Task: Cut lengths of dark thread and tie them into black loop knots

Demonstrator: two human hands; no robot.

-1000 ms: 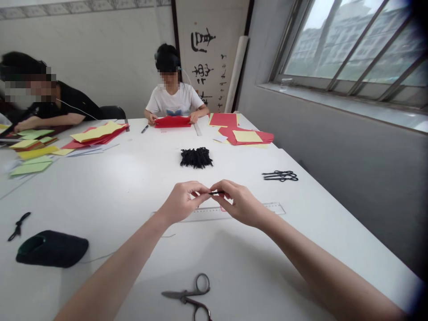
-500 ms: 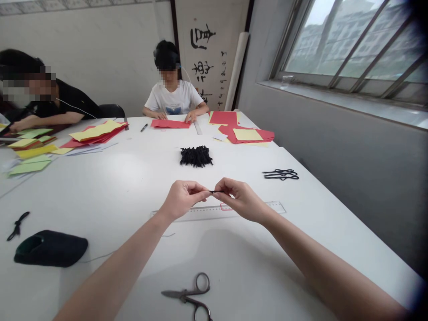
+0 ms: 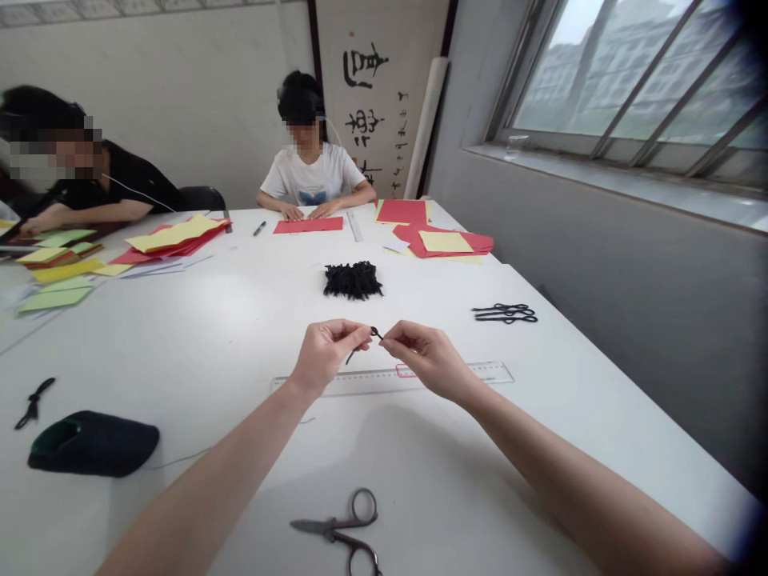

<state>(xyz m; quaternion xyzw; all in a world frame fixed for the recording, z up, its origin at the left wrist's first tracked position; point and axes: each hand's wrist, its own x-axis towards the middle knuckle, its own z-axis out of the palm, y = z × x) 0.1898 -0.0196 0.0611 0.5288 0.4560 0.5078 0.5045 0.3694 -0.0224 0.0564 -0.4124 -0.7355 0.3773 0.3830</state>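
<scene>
Between my two hands is a thin black cord (image 3: 375,332), bent into a small loop. My left hand (image 3: 327,352) pinches it at the loop, and a loose end hangs below those fingers. On the other side my right hand (image 3: 425,354) grips the cord between thumb and forefinger. Beneath my hands lies a clear ruler (image 3: 492,373) with a red mark. A heap of black cords (image 3: 353,280) sits just beyond. To the right are several looped black cords (image 3: 505,313) laid side by side.
Scissors (image 3: 333,526) lie near the front edge. At left are a dark thread spool (image 3: 96,442) and a knotted black cord (image 3: 34,402). Across the table, one person (image 3: 310,172) handles red paper (image 3: 308,226); another person (image 3: 129,180) sits at far left near coloured paper (image 3: 177,236).
The cord, stretched straight between my fingertips before, now shows a small loop and a hanging end. Across the table, the person's hand has moved left off the white ruler onto the red paper.
</scene>
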